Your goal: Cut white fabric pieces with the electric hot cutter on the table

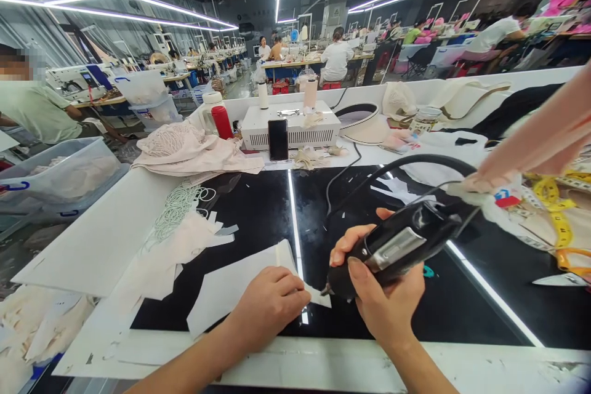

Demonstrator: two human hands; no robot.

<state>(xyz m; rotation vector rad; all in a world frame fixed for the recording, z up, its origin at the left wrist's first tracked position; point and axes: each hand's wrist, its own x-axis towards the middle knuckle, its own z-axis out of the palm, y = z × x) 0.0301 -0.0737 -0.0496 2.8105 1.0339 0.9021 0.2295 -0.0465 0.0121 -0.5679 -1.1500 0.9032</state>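
Observation:
My right hand [385,295] is wrapped around a black corded hand tool [397,246] with a silver plate on its side. Its narrow metal tip points left and down, right at the end of a small pale strip [320,297]. My left hand [272,301] presses down on the strip with fingers curled and together, hiding part of it. Beneath that hand a larger white sheet piece [235,280] lies on the glossy black tabletop [314,215]; I cannot tell whether it is paper or fabric. A thick black cord [415,160] arcs up behind the tool.
Pale offcuts [184,246] and green elastic cord [178,212] lie to the left. At the back stand a white vented box [300,126], a phone [278,140] and a red bottle [222,122]. Orange-handled scissors [570,268] and a yellow tape measure [561,215] lie right. Several people sit at sewing machines beyond.

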